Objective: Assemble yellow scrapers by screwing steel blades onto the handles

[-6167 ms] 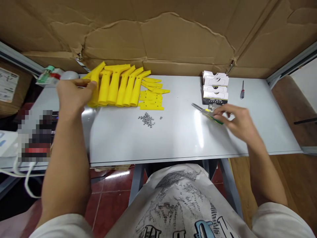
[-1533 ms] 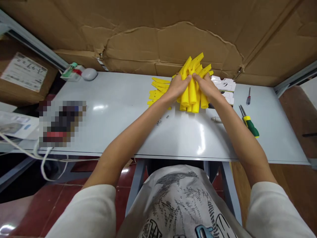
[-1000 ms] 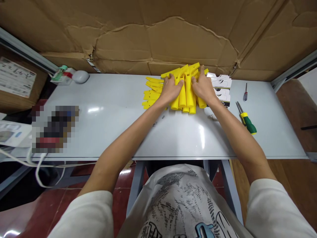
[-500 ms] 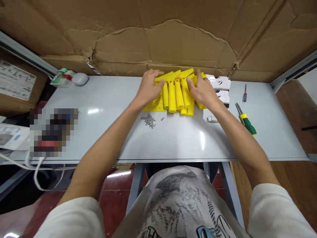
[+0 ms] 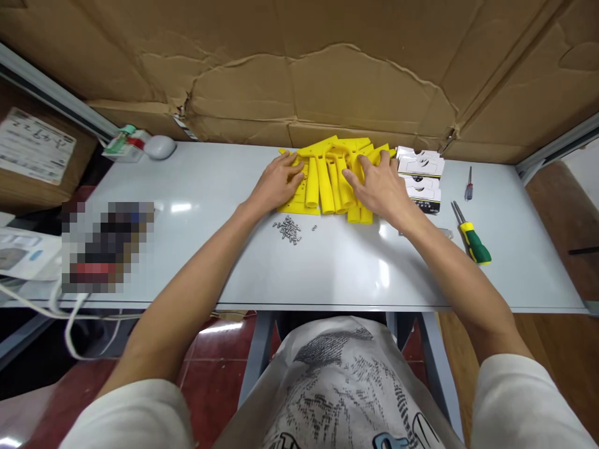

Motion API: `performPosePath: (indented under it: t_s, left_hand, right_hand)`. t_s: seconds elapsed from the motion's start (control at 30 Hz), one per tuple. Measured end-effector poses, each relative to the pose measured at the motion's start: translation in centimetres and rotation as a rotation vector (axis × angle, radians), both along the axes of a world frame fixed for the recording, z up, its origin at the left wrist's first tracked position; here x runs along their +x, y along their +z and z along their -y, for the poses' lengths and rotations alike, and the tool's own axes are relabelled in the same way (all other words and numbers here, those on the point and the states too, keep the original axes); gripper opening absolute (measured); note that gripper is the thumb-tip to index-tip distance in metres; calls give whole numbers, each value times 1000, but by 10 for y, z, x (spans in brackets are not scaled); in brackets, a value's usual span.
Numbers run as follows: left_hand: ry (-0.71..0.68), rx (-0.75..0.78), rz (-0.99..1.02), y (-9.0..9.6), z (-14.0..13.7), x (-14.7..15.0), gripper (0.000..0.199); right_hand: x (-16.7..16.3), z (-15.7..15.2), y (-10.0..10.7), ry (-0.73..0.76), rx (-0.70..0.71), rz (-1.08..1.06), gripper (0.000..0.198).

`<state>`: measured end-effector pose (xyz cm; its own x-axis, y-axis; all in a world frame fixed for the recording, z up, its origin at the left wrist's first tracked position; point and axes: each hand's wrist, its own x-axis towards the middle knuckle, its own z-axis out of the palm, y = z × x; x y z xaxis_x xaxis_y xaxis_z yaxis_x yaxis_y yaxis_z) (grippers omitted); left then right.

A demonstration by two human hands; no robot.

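Note:
Several yellow T-shaped plastic handles lie bunched together at the back middle of the table, their hollow round ends facing me. Under their left side shows a yellow plate with small holes. My left hand rests at the left edge of the bunch, thumb apart from the fingers, touching the yellow plate. On the right side my right hand lies over the handles with its fingers spread; parts of the handles are hidden beneath it. A small heap of metal screws lies in front of the bunch.
White printed cards are stacked right of the handles. A utility knife is partly hidden by my right forearm. Farther right lie a green-and-yellow-handled tool and a small screwdriver. A white mouse sits back left. Cardboard stands behind.
The handles have settled lower and spread a little. My left hand has slid down off their top edge, and my right fingers have spread over the right side. The view has shifted slightly.

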<state>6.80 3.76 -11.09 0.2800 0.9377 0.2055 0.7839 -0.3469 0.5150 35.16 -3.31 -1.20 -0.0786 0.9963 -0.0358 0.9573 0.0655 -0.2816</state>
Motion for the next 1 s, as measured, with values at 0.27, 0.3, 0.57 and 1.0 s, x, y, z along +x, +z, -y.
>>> performPosePath:
  t_s: [0.27,0.3,0.57,1.0]
  left_hand:
    - [35,26,2,1,-5,-9,63]
    - [32,24,9,2,-4,-9,66]
    - [-171,-32,-112,38,25,-35,110]
    - [-257,-64,-89,18,30,-59,83]
  right_hand:
    - [-2,-3,-9,46,-57,-3,85]
    - [-2,-4,-11,48,-58,5,87]
    - [-3,-4,-19,66,-12,-16,90]
    - [-10,-8,-23,41,2,-57,84]
